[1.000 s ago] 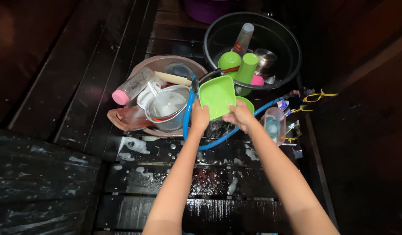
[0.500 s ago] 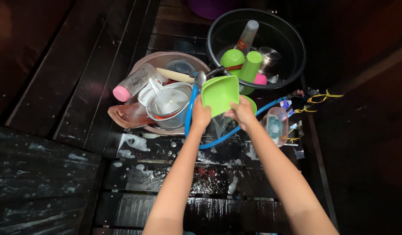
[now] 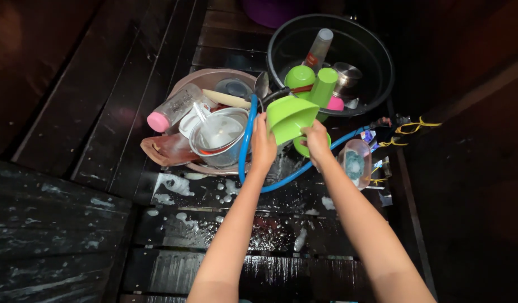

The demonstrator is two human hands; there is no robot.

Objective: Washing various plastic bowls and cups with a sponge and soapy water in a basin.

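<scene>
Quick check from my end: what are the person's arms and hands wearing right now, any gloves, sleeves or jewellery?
Nothing visible is worn. The left hand and right hand are bare, with no gloves, rings or wristbands showing. Both forearms are uncovered as far as the bottom edge of the picture; no sleeve comes into view. The arms are slim, and no markings or straps show on them.

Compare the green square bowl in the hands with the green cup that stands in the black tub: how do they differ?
The green square bowl is wide, shallow and angular; the green cup is tall, narrow and round. The bowl is tilted in the air, in the grip of the left hand and the right hand; the cup stands untouched inside the black tub among other washed items. Both are bright lime green and look like plastic.
</scene>
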